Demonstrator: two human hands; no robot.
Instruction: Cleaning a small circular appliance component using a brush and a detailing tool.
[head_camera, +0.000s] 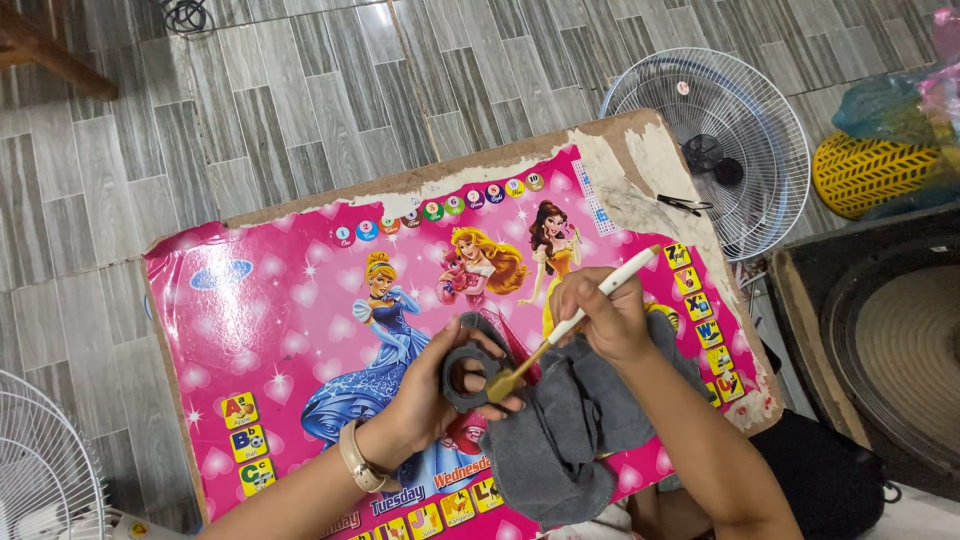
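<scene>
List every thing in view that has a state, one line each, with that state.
Left hand: gripping the dark ring.
Dark ring: held up, hole facing the camera.
Right hand: closed on the brush.
Brush: tilted, tip touching the ring.
Grey cloth: crumpled, under the right hand.
Pink table: top covering torn along the far edge.
Fan guard: lying flat on the floor.
Tweezers: lying on the table corner.

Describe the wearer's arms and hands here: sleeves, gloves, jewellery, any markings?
Both arms are bare to the frame edge, with no sleeves showing. No gloves on either of the hands. The left hand has a pale, beige-toned band around its wrist, like a watch strap or bracelet; its face is not visible. The right hand and its wrist carry nothing visible. No rings, tattoos or markings can be made out.
</scene>
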